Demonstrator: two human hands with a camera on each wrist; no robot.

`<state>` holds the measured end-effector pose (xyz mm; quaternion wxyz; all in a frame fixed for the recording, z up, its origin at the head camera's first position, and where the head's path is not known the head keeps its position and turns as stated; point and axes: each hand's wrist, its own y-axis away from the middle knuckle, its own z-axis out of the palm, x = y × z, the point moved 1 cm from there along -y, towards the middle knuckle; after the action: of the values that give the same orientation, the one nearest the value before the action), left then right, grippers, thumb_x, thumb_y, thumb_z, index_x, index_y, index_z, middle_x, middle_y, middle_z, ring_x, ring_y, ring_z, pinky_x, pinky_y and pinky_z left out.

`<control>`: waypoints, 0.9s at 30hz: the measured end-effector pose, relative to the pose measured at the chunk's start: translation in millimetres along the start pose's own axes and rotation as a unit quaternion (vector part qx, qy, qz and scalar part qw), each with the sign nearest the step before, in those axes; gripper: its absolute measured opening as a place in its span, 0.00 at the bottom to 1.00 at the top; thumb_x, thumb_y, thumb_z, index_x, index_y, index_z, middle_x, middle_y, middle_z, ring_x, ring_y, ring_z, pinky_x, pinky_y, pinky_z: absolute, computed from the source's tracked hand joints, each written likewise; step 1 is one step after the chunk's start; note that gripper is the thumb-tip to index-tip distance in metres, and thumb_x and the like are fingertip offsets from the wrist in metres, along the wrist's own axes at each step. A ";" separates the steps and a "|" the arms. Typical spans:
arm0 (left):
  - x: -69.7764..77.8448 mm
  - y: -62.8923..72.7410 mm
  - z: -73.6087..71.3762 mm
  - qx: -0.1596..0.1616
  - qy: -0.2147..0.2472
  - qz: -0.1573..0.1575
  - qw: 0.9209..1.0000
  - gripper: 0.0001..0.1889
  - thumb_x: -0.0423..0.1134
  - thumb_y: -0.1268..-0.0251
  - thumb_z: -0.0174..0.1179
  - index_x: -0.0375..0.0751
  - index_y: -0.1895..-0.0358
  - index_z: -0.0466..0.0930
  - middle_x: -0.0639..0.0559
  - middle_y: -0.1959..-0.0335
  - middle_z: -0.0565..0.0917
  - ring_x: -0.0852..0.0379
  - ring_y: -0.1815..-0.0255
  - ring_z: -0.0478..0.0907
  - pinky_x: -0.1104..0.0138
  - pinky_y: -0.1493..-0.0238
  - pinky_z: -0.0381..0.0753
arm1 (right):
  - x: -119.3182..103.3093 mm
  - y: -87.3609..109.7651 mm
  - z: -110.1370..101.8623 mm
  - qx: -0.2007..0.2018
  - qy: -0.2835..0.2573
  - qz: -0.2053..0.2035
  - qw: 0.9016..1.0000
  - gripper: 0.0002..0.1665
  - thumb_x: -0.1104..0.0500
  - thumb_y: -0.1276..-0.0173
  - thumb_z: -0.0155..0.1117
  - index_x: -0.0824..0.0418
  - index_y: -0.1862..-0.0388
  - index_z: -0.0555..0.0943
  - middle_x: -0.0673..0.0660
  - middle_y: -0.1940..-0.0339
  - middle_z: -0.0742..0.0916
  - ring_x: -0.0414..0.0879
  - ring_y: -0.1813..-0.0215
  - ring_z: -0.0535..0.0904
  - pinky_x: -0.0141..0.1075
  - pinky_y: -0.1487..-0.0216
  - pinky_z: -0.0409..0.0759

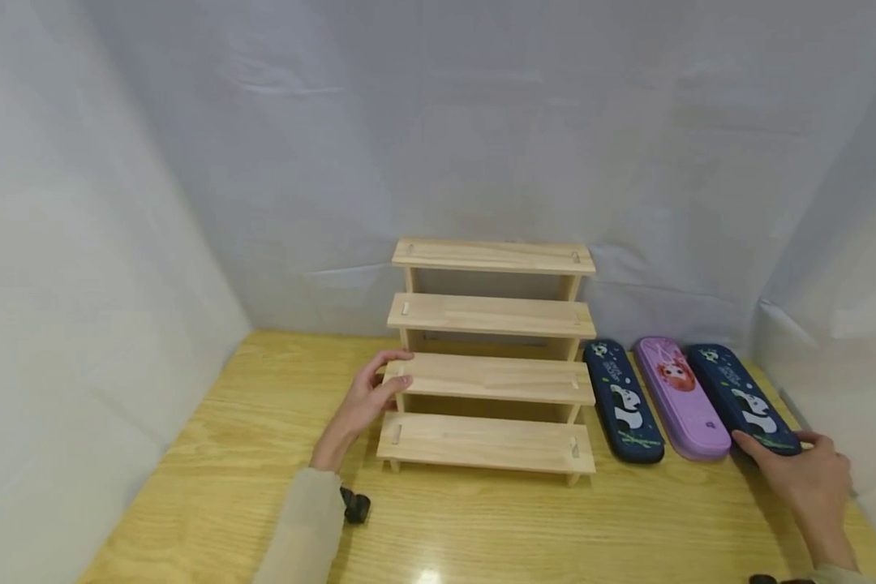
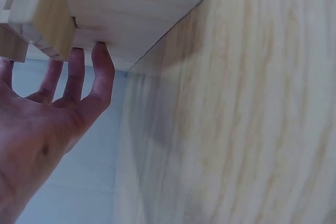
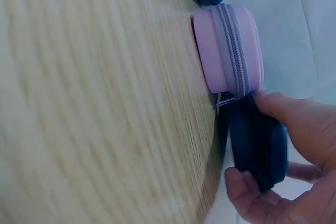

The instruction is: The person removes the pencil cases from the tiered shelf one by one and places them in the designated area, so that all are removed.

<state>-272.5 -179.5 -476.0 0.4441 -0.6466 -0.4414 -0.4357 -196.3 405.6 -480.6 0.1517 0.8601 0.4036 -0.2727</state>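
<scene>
A four-step wooden display stand (image 1: 485,377) stands on the table. My left hand (image 1: 365,397) grips the left end of its second step from the bottom, thumb over the top. In the left wrist view, fingertips (image 2: 102,51) press against the stand's side panel. At the far right, my right hand (image 1: 810,483) holds the near end of a dark blue pencil case (image 1: 745,397) with a panda on it, thumb on one side and fingers on the other. Close beside that case, in the right wrist view, is a pink-purple zipped pencil case (image 3: 231,51).
Another dark blue panda pencil case (image 1: 623,401) lies between the stand and the purple case. Pale sheeting (image 1: 482,122) rises behind the table and along both sides. The yellow wood-grain table (image 1: 212,478) extends left and in front of the stand.
</scene>
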 end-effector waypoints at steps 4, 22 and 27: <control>0.4 -3.1 1.3 0.006 -0.004 -0.004 1.000 0.20 0.42 0.24 0.57 0.45 0.33 0.73 0.43 0.26 0.67 0.58 0.72 0.68 0.67 0.70 0.78 | 2.7 -7.6 2.4 -0.018 0.020 -0.028 0.999 0.56 0.40 0.33 0.68 0.77 0.26 0.55 0.85 0.36 0.66 0.76 0.38 0.61 0.68 0.40 0.67; 0.7 -2.1 8.0 0.017 -0.006 -0.003 1.000 0.19 0.42 0.24 0.56 0.49 0.34 0.74 0.45 0.29 0.70 0.61 0.77 0.64 0.71 0.74 0.74 | 8.8 -10.3 0.7 -0.028 0.042 -0.056 0.997 0.50 0.45 0.34 0.69 0.77 0.30 0.58 0.85 0.39 0.69 0.79 0.40 0.63 0.69 0.42 0.68; 2.0 -2.2 7.6 0.017 -0.003 -0.009 1.000 0.19 0.41 0.24 0.56 0.47 0.34 0.74 0.43 0.32 0.72 0.63 0.77 0.64 0.71 0.74 0.74 | 7.2 -9.1 0.6 -0.033 0.046 -0.056 0.997 0.51 0.45 0.34 0.69 0.79 0.30 0.58 0.86 0.40 0.70 0.79 0.40 0.63 0.68 0.43 0.69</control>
<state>-272.8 -171.4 -475.4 0.4498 -0.6366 -0.4554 -0.4302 -199.8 415.5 -485.8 0.1463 0.8423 0.4663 -0.2276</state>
